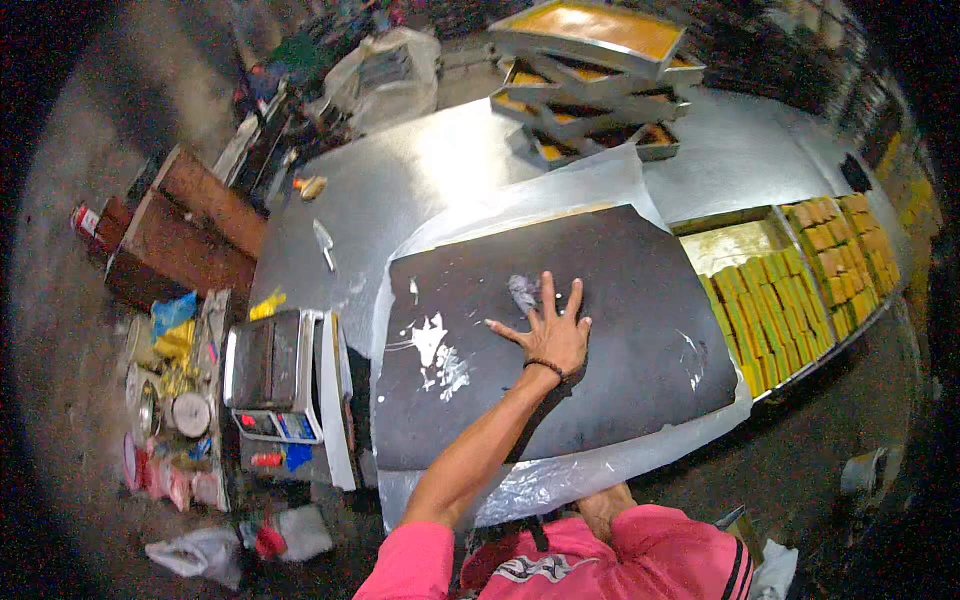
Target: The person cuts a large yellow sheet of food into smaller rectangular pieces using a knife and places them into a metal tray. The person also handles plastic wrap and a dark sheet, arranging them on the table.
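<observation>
My left hand point(556, 339), with a beaded bracelet on its wrist, lies spread flat on a large dark board or sheet point(630, 300). White smears mark this dark surface at its left and right. Translucent plastic film point(570, 484) sticks out beneath it at the near edge, and also along the far edge, where a thin strip of something yellowish shows. The right forearm reaches under the film at the table's near edge, so my right hand is hidden. Right of the board, a metal tray point(795, 225) holds rows of green and yellow cake-like pieces.
Stacked metal trays with orange-yellow contents point(592, 30) stand at the back of the metal table point(375, 202). On the left lie a knife point(324, 244) and a brush point(309, 186). A digital scale point(274, 367) stands near a cluttered side shelf point(225, 472). Brown boxes point(187, 232) are behind it.
</observation>
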The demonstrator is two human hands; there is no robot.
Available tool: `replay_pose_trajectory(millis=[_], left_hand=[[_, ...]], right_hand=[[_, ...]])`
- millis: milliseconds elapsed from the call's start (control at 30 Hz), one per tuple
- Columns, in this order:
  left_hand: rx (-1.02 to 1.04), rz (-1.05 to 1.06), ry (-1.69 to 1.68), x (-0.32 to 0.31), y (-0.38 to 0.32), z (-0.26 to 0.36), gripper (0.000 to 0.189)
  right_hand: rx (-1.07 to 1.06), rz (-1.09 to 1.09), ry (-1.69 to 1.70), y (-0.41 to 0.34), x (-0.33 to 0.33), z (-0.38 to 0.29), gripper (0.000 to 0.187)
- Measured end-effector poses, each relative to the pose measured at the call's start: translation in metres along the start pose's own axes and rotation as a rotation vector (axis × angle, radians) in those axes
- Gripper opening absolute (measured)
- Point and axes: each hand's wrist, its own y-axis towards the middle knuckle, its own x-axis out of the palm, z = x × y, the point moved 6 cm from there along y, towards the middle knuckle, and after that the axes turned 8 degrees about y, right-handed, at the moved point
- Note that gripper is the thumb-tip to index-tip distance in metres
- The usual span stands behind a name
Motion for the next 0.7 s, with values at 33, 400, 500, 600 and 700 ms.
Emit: replay_pose_trajectory(millis=[33,400,500,600,700], left_hand=[[0.006,0.013,-0.031,0.000,0.002,-0.007,0.066],[0.117,0.390,-0.357,0.003,-0.109,-0.158,0.072],[-0.284,0.428,-0.508,0.020,-0.187,-0.270,0.064],[-0.581,0.246,-0.461,0.077,-0.241,-0.320,0.068],[-0.675,0.075,-0.487,0.122,-0.257,-0.340,0.072]], right_hand=[[0.028,-0.050,-0.022,0.001,0.005,0.004,0.054],[-0.022,-0.480,-0.230,0.006,0.042,0.046,0.049],[-0.019,-0.339,-0.083,-0.016,-0.012,0.061,0.048],[0.103,0.067,0.332,-0.051,-0.116,0.079,0.042],[-0.260,0.590,-0.004,-0.067,-0.199,0.050,0.029]])
